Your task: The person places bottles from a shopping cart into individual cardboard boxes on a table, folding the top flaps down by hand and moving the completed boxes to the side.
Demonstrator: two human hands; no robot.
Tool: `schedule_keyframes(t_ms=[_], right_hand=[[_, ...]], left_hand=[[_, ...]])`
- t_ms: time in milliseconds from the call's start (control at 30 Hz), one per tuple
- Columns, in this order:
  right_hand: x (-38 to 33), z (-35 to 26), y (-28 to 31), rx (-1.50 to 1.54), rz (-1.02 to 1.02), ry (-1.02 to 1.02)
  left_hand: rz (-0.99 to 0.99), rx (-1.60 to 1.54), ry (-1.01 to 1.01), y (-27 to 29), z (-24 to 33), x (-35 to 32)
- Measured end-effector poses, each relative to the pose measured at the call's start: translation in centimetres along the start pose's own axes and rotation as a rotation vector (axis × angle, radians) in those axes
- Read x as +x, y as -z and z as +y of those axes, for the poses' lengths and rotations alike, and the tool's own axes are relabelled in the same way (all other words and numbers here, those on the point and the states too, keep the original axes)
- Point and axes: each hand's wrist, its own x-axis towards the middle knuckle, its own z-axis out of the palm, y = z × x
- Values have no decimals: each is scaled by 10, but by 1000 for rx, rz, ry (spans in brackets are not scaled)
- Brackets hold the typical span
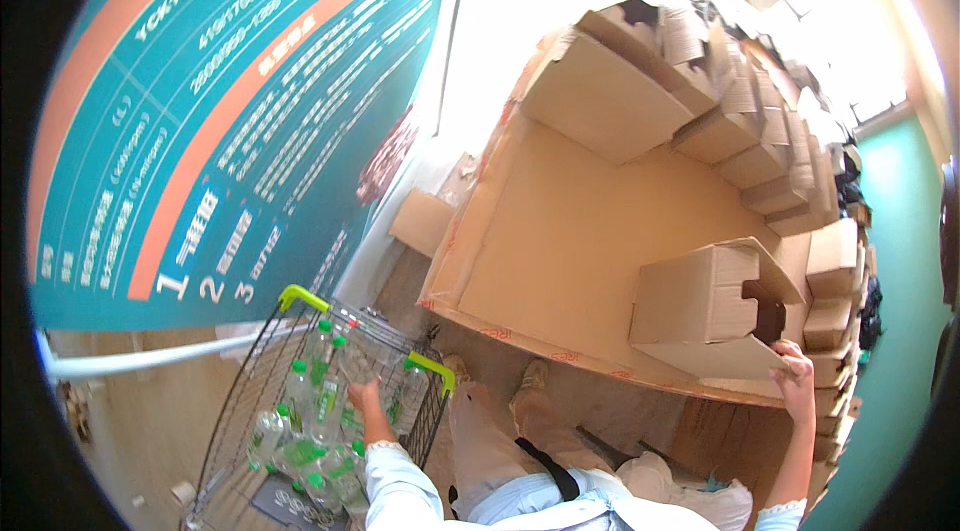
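My left hand (367, 396) reaches into a wire shopping cart (222, 436) with lime-green corner pieces. Its fingers are closed at a clear plastic bottle (356, 365), partly hidden by the other bottles. Several empty plastic bottles (328, 407) with green caps and labels lie jumbled around it in the cart. At the right, my right hand (793, 368) grips the flap edge of an open cardboard box (688, 301). That box stands on a large cardboard-covered surface (560, 251), with its open side toward my right hand.
Stacked open cardboard boxes (750, 146) line the far and right sides of the surface. A large teal printed board (300, 81) stands at the left, behind the cart. A smaller carton (421, 221) sits beyond the cart. White bags (680, 496) lie by my legs.
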Motion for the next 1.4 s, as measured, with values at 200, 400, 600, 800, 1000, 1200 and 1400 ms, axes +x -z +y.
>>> schedule_keyframes(t_ms=[200, 400, 600, 800, 1000, 1200, 1400], right_hand=[[-3, -12, 0, 57, 0, -17], [-9, 4, -3, -93, 57, 110], [-15, 14, 3, -76, 142, 173], [-21, 31, 4, 14, 147, 239], [-30, 58, 13, 98, 221, 286], [-31, 66, -2, 184, 369, 366], [-27, 72, -8, 228, 373, 403]], left_hand=[[-207, -213, -37, -3, -44, 48], [-562, -578, -79, 147, -65, -6], [-541, -1388, -408, 262, -4, -167], [-1148, -1583, -1323, 319, 204, -393], [-1224, -805, -1983, 288, 333, -613], [-705, 614, -2078, 230, 371, -662], [-607, 1394, -1847, 165, 383, -651]])
